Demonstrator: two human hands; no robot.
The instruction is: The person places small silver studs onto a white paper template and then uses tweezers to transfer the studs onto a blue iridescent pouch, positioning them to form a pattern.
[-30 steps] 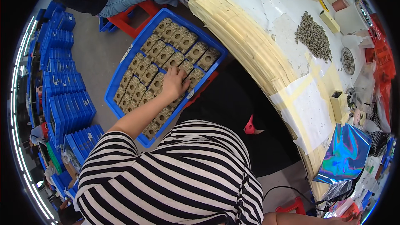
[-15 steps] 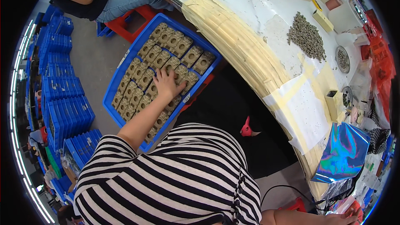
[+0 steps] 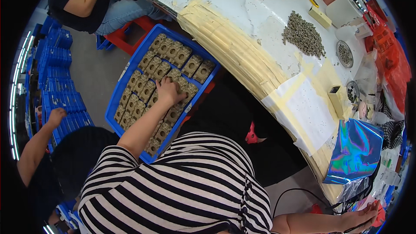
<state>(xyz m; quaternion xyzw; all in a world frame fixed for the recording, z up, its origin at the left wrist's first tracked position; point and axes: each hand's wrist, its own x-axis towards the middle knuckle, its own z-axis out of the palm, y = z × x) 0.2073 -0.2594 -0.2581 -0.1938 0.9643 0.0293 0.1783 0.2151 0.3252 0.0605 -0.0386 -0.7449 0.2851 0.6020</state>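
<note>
A blue plastic tray (image 3: 113, 112) holds rows of small grey-beige blocks (image 3: 154, 66), each with a rough studded surface and a round opening. My left hand (image 3: 168, 91) reaches into the tray's middle. Its fingers are bent round one of the blocks, the thumb apart on the right side; the hand partly hides that block, which still sits among the others. Far off at the lower right, my right hand (image 3: 362, 219) is stretched out, fingers extended, beside a red thing (image 3: 380, 215). A thin dark line crosses near its palm; I cannot make out what it is.
The white worktable (image 3: 264, 30) has a taped, padded edge (image 3: 234, 47). On it are a heap of small grey pieces (image 3: 303, 34), a round dish (image 3: 345, 54) and a shiny blue sheet (image 3: 356, 151). Blue crates (image 3: 65, 99) stack at left. One person (image 3: 82, 6) sits beyond; another (image 3: 82, 160) is close left.
My left hand's fingers have gone from spread to bent over the blocks. My right hand has moved up slightly. A second person has come into view at the left. The whole view has shifted.
</note>
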